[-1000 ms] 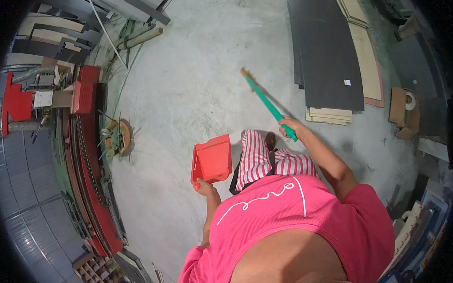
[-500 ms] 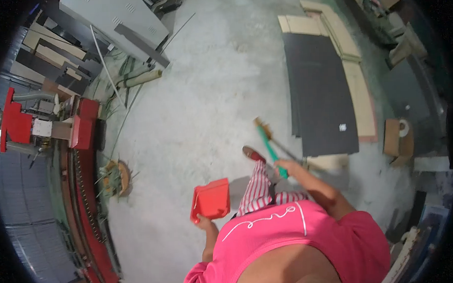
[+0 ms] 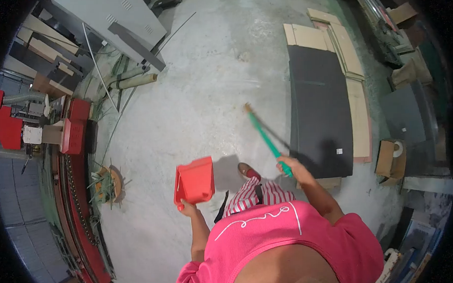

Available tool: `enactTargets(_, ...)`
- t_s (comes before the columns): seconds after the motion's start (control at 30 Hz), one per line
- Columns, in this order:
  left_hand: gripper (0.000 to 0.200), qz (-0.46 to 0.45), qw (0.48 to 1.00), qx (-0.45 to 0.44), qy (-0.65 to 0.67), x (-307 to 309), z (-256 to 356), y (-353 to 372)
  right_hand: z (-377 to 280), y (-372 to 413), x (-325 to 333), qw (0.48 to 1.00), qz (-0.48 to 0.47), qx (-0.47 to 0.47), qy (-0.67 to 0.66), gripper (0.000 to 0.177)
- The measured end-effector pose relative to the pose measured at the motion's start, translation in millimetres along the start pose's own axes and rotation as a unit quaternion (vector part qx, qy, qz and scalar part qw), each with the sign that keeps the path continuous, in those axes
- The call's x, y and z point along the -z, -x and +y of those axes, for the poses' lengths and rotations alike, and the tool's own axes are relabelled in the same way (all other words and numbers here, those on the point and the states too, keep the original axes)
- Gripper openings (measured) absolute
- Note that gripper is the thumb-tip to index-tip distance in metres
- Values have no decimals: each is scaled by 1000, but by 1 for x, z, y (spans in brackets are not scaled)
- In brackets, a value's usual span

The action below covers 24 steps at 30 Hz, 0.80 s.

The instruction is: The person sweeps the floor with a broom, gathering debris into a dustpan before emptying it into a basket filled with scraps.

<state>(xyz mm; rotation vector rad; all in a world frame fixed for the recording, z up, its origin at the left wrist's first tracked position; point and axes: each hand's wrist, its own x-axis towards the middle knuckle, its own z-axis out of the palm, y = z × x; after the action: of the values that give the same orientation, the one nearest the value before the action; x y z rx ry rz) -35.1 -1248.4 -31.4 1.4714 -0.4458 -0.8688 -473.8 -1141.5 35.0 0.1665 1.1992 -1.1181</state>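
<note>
A red dustpan (image 3: 197,180) is gripped at its handle by my left hand (image 3: 188,208), out in front to the left of my legs. My right hand (image 3: 293,170) is wrapped round the green handle of a brush (image 3: 264,134). The brush slants forward and left, its brown bristle end pointing away from me over the grey floor (image 3: 205,102). One of my shoes (image 3: 248,171) shows between the dustpan and the brush.
Dark panels (image 3: 319,103) lie stacked on pale boards (image 3: 355,94) to the right, by a cardboard box (image 3: 390,160) holding a tape roll. At left are a red machine (image 3: 74,129), a basket of green strips (image 3: 108,184) and a grey cabinet (image 3: 117,20).
The dustpan has moved forward and left with my left hand. The brush has swung so its bristle end lies further left and forward. Dark panels now sit lower in view.
</note>
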Motion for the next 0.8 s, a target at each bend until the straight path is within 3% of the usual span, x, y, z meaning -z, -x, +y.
enactTargets(0.1, 32, 115, 988, 93, -52, -10, -3, -33, -7, -64, 37, 992, 86, 0, 96, 25)
enactTargets(0.2, 32, 119, 987, 105, -38, -32, 22, -30, -34, -106, 32, 976, 214, 9, 38, 24)
enactTargets(0.23, 32, 118, 987, 106, -39, -34, 22, -31, -44, -118, 30, 976, 215, 9, 37, 24)
enactTargets(0.3, 33, 119, 984, 112, -70, -24, 11, -38, -59, -135, 20, 981, 134, -89, -108, 20)
enactTargets(0.33, 33, 120, 984, 113, -72, -17, 3, -39, -56, -137, 13, 981, 135, -91, -108, 20)
enactTargets(0.4, 30, 6, 1000, -31, 2, -7, -16, -35, -50, -133, -12, 976, 39, -121, 174, 13)
enactTargets(0.43, 30, 7, 1000, -27, 1, -4, -18, -31, -45, -121, -31, 978, 61, -91, 178, 10)
enactTargets(0.5, 36, 126, 982, 19, -140, 2, -19, -19, -38, -125, -34, 977, 84, -64, 187, 9)
enactTargets(0.53, 36, 124, 967, 15, -221, 5, -17, -12, -34, -141, -28, 985, -25, -124, 117, 12)
enactTargets(0.57, 36, 129, 967, 18, -220, -1, -10, -4, -32, -156, -23, 973, -134, -182, 42, 17)
enactTargets(0.6, 35, 177, 950, 48, -253, -11, -1, 7, -41, -156, -29, 973, -135, -184, 47, 17)
enactTargets(0.67, 34, 249, 909, 99, -320, -29, 16, 17, -68, -134, -57, 943, -230, -236, -34, 17)
enactTargets(0.7, 34, 252, 908, 100, -319, -28, 12, 17, -92, -99, -80, 943, -231, -237, -32, 17)
enactTargets(0.77, 35, 215, 957, 64, -184, -35, 10, 16, -143, -30, -125, 981, -184, -50, 24, 16)
enactTargets(0.8, 34, 254, 938, 130, -196, -50, 21, 18, -150, -41, -121, 981, -185, -50, 22, 16)
